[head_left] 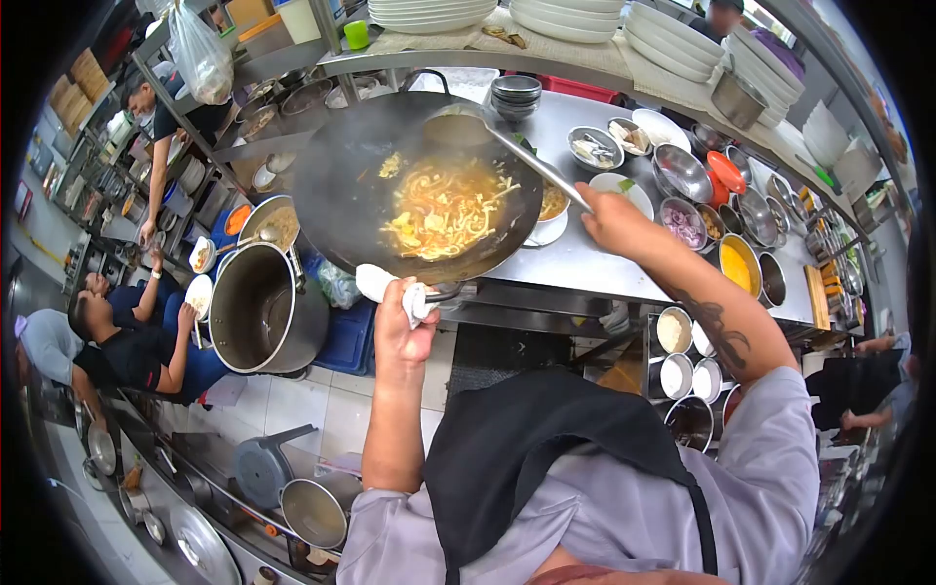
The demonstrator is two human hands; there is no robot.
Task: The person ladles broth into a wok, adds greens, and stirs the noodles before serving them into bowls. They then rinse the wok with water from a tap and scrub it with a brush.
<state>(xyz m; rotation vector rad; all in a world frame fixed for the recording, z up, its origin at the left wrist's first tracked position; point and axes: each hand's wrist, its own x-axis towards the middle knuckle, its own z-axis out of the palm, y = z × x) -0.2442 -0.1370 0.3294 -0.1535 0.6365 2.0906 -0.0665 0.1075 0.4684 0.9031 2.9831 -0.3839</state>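
- The person's own chest, in a grey shirt [624, 507] under a black apron [526, 439], fills the bottom of the view, closest to the lens.
- The left hand [400, 327] has its grip pressed shut around a white cloth [390, 288] wrapped over the handle of the wok [341, 185].
- The right hand [609, 219] has its grip closed on the long steel handle of a ladle [458, 127], whose bowl sits over the far rim of the wok.
- The wok is held tilted, above the edge of the steel counter [585, 263]; inside lie yellow noodles [444, 210] in an orange sauce, with steam rising.
- Just behind the wok's right side a white bowl [554, 210] with orange liquid stands on the counter.
- Farther right on the counter are steel bowls of ingredients [682, 171] and a pan of yellow liquid [739, 263].
- A large steel stockpot [258, 312] stands to the left of the wok, lower down.
- Stacks of white plates [556, 18] rest on the shelf above.
- At left, other people [136, 341] sit or stand by the floor and shelves.
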